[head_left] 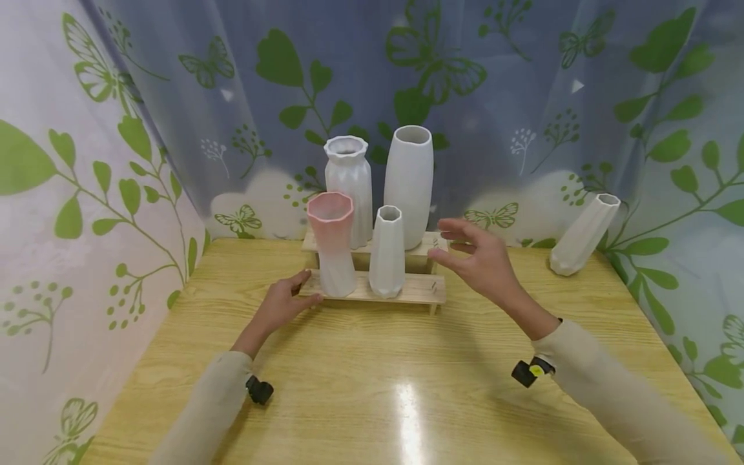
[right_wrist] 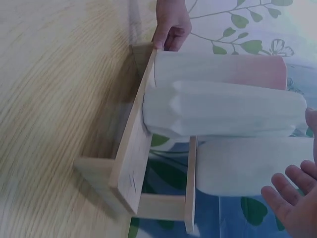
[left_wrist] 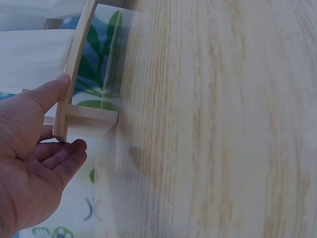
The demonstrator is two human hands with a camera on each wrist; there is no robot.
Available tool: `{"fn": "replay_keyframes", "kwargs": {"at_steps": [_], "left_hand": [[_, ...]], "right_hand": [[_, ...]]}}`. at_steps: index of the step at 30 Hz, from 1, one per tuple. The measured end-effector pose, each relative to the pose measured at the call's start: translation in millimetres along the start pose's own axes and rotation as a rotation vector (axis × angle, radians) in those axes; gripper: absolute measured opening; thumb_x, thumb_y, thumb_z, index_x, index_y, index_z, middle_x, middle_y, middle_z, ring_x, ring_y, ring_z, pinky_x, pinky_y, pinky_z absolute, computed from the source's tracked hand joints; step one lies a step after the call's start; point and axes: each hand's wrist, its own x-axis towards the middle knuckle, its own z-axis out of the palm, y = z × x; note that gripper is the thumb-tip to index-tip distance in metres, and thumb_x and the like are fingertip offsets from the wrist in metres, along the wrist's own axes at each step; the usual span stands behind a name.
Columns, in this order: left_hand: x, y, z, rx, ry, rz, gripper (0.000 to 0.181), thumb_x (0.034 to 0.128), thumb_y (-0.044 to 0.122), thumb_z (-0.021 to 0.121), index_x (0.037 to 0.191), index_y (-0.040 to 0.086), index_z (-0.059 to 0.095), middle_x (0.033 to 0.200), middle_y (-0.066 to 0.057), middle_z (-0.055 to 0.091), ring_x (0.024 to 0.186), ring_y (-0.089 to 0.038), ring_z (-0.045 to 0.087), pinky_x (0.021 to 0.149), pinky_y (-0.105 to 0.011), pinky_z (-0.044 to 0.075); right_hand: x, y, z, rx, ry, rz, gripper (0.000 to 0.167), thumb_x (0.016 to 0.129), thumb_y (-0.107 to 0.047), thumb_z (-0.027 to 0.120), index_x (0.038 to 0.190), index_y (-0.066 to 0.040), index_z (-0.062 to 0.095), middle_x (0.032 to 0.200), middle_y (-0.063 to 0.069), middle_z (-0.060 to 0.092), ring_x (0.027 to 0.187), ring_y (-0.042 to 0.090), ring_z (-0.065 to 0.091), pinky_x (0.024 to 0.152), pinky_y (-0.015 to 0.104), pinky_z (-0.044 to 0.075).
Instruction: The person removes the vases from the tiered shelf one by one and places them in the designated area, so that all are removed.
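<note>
I have the left hand [head_left: 283, 303] on the left end of the wooden rack [head_left: 420, 292], near tier, thumb along the front edge, fingers round the back and underneath, so a light pinch on the board. Right hand [head_left: 479, 261] is open, fingers apart and slightly bent, nothing in it, just beside the rack's right end by the far tier. Rack has two tiers, far one higher, and stands toward the far side of the wooden table [head_left: 360, 374]. Near tier: pink-and-white vase [head_left: 333, 245] on the left, small white vase [head_left: 387, 258] right of it, gap between, both upright. Far tier: frilled white vase [head_left: 351, 177] left, partly behind the pink one, and tall white vase [head_left: 411, 181] right, the one nearest my right hand. Another ribbed white vase [head_left: 584, 236] is off the rack, at the table's far right; it looks tilted, but that could be lens stretch, I can't say. Leaf-and-butterfly curtain [head_left: 349, 39] behind. Black camera on each wrist, light sleeves.
</note>
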Motion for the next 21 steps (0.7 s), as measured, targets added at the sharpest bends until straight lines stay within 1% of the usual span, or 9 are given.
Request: {"fn": "replay_keyframes", "kwargs": {"at_steps": [1,4,8,13,18,21], "left_hand": [[0.1,-0.1,0.4,-0.003,0.001,-0.002,0.082,0.0965,0.041,0.072,0.156,-0.003,0.036,0.161,-0.023,0.034,0.140,-0.041,0.046,0.108,-0.052,0.046],[0.4,-0.2,0.6,-0.003,-0.001,0.006,0.082,0.0966,0.041,0.072,0.156,-0.003,0.036,0.160,-0.024,0.034,0.140,-0.041,0.046,0.108,-0.053,0.047],[0.2,0.6,0.9,-0.002,0.000,0.012,0.082,0.0963,0.042,0.072,0.156,-0.003,0.036,0.160,-0.023,0.035,0.140,-0.041,0.046,0.107,-0.053,0.047],[-0.1,1.2,0.5,0.007,0.002,0.011,0.082,0.0962,0.042,0.072,0.156,-0.002,0.037,0.160,-0.021,0.036,0.139,-0.041,0.047,0.107,-0.053,0.047],[-0.5,2.0,-0.1,0.004,0.002,0.000,0.082,0.0960,0.042,0.073,0.156,-0.001,0.037,0.160,-0.020,0.035,0.139,-0.041,0.047,0.107,-0.053,0.047],[-0.8,2.7,-0.5,0.005,-0.004,-0.011,0.083,0.0960,0.042,0.072,0.156,-0.001,0.036,0.161,-0.020,0.034,0.140,-0.042,0.046,0.107,-0.053,0.047]], "right_hand": [[0.9,-0.9,3.7,0.012,-0.008,0.003,0.057,0.091,-0.028,0.081,0.140,-0.007,0.061,0.137,0.011,0.064,0.125,0.029,0.062,0.102,0.045,0.054],[3.6,-1.1,14.7,0.056,-0.024,0.012,0.057,0.091,-0.025,0.081,0.140,-0.004,0.061,0.138,0.012,0.063,0.125,0.030,0.062,0.104,0.047,0.052],[6.4,1.0,28.5,0.094,-0.028,0.026,0.059,0.089,-0.024,0.083,0.139,-0.004,0.061,0.137,0.013,0.064,0.125,0.031,0.062,0.103,0.051,0.053],[9.3,2.3,42.3,0.089,-0.014,0.007,0.060,0.086,-0.026,0.086,0.137,-0.005,0.063,0.133,0.015,0.066,0.121,0.034,0.064,0.099,0.049,0.055],[13.8,5.2,53.0,0.073,-0.002,0.003,0.059,0.084,-0.027,0.088,0.135,-0.007,0.065,0.132,0.013,0.067,0.117,0.030,0.067,0.096,0.049,0.057],[16.1,6.6,58.3,0.080,-0.006,0.008,0.059,0.084,-0.028,0.088,0.135,-0.008,0.065,0.129,0.012,0.068,0.115,0.030,0.067,0.095,0.049,0.057]]}}
